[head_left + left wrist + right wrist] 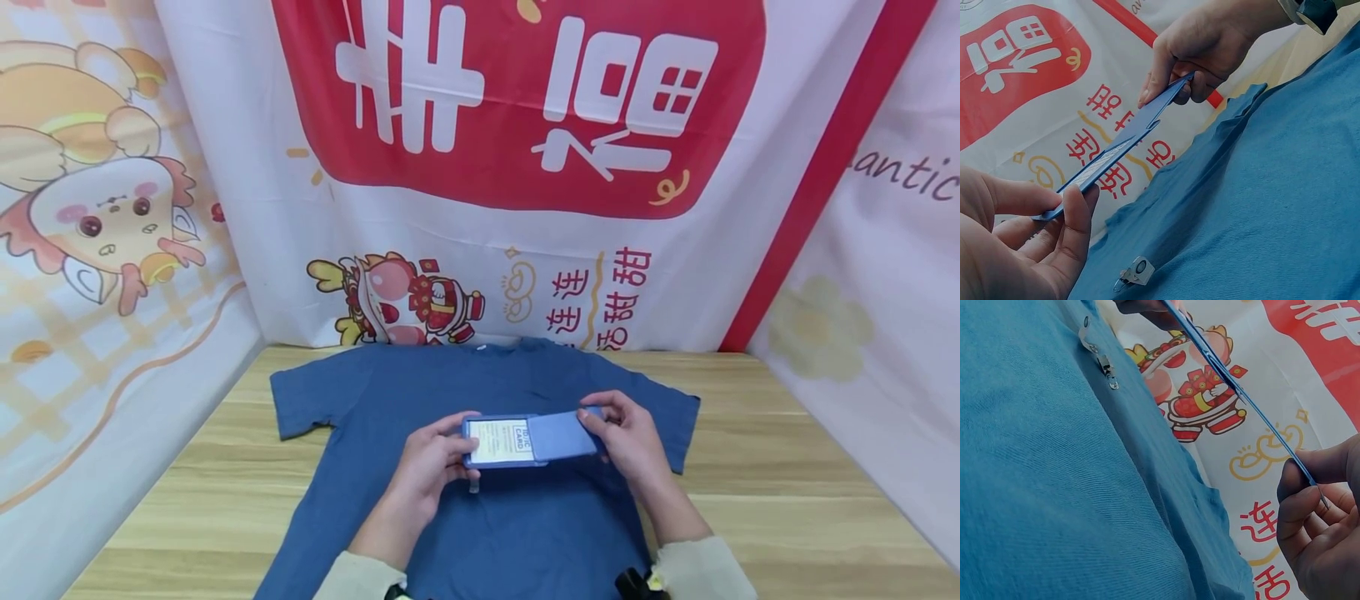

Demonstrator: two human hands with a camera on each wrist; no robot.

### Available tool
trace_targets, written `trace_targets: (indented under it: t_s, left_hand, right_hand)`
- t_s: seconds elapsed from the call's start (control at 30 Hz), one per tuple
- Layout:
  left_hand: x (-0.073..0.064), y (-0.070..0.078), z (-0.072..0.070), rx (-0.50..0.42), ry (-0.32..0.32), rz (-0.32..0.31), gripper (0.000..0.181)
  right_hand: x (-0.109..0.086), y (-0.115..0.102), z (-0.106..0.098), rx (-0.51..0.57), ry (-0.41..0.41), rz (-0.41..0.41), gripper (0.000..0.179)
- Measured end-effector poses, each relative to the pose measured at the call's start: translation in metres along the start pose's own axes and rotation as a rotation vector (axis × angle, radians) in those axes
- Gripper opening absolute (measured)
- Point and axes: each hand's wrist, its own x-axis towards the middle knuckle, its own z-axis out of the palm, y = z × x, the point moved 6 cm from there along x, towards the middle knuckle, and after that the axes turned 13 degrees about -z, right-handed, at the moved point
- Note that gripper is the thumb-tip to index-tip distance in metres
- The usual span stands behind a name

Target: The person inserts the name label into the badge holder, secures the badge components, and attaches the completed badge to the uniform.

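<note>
My left hand (426, 465) grips the left end of a blue ID card holder (536, 457), thumb on its face and fingers behind. A white card insert (493, 442) printed "ID/IC CARD" shows in its window. With thumb and fingertips my right hand (632, 440) pinches the outer end of the blue cover (564, 434), which is drawn out to the right at a slight tilt and still overlaps the holder. In the left wrist view, a small clip (1137, 271) with a pale strap shows below the holder. Both hands are raised over a blue T-shirt (397, 425).
The T-shirt lies spread on a wood-grain table (780, 467), collar at the back edge. Printed fabric walls (247, 192) stand behind and at both sides. A dark wristband (1318, 14) sits at my right wrist, beside a pale sleeve (703, 570).
</note>
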Motion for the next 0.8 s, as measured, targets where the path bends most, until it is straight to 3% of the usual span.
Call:
trace_targets:
  t_s: [0.57, 0.8]
  left_hand:
    - [-0.0042, 0.0006, -0.0018, -0.021, 0.011, 0.058, 0.044]
    - [-0.0057, 0.0011, -0.001, -0.015, 0.016, 0.059, 0.044]
  right_hand:
    - [-0.0021, 0.0043, 0.0089, 0.096, 0.003, -0.008, 0.031]
    - [-0.0027, 0.0056, 0.0093, 0.16, -0.015, 0.034, 0.031]
